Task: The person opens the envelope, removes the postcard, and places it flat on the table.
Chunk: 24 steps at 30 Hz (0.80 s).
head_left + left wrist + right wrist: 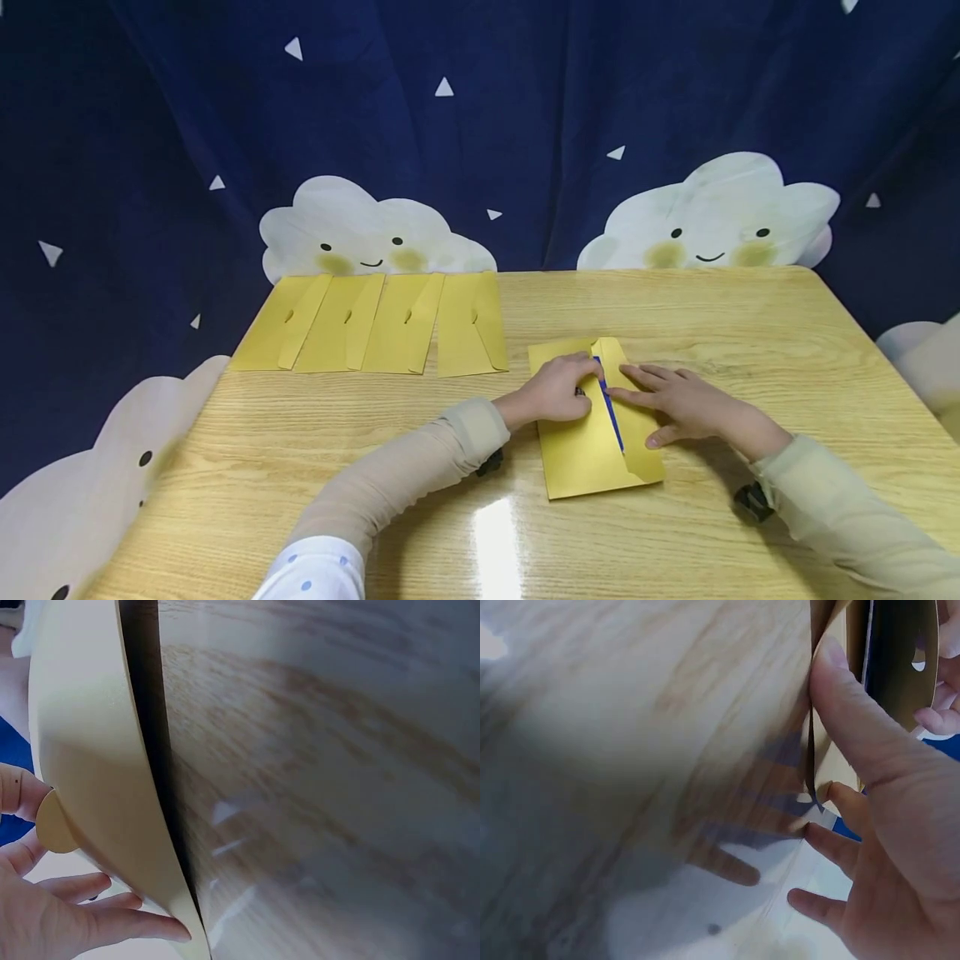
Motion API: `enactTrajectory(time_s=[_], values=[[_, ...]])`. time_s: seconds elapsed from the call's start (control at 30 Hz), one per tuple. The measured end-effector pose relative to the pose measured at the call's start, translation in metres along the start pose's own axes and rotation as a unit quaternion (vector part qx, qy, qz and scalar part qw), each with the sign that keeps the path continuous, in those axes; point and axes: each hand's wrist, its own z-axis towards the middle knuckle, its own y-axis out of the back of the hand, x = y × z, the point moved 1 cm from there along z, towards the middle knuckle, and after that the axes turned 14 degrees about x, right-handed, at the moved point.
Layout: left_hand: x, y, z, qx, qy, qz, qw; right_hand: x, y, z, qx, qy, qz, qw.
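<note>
Dark blue curtain [525,125] with smiling clouds behind a wood-grain counter [697,312]. Four envelopes [400,337], gold, lie in a row at the far left. A fifth envelope [581,462], also gold, lies apart, right of the middle and nearer the person, directly under both hands. Its long axis runs from near edge to far, the far end leaning slightly left. The left hand [557,388] is on the body side, its thumb and a finger appearing to pinch the raised edge by a half-moon tab [56,823]. The right hand [686,406] grasps nothing; its fingers are spread, touching the flap [640,446] along the long right side. Between the hands, a narrow blue strip [614,427] shows in the opening, in line with the long axis. Both hands are close; the left appears nearer, fingertips right at the opening.
</note>
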Motion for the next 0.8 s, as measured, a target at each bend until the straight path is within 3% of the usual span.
enactTrajectory(time_s=[0.2, 0.57, 0.8], values=[[0.000, -0.001, 0.001, 0.007, -0.001, 0.001, 1.0000, 0.002, 0.004, 0.002, 0.038, -0.027, -0.031, 0.998], [0.003, -0.001, 0.002, 0.008, -0.001, 0.002, 1.0000, 0.006, 0.010, 0.006, 0.060, -0.034, -0.061, 0.996], [0.002, 0.000, 0.001, 0.011, -0.012, 0.008, 0.9998, 0.008, 0.013, 0.005, 0.056, -0.032, -0.050, 0.997]])
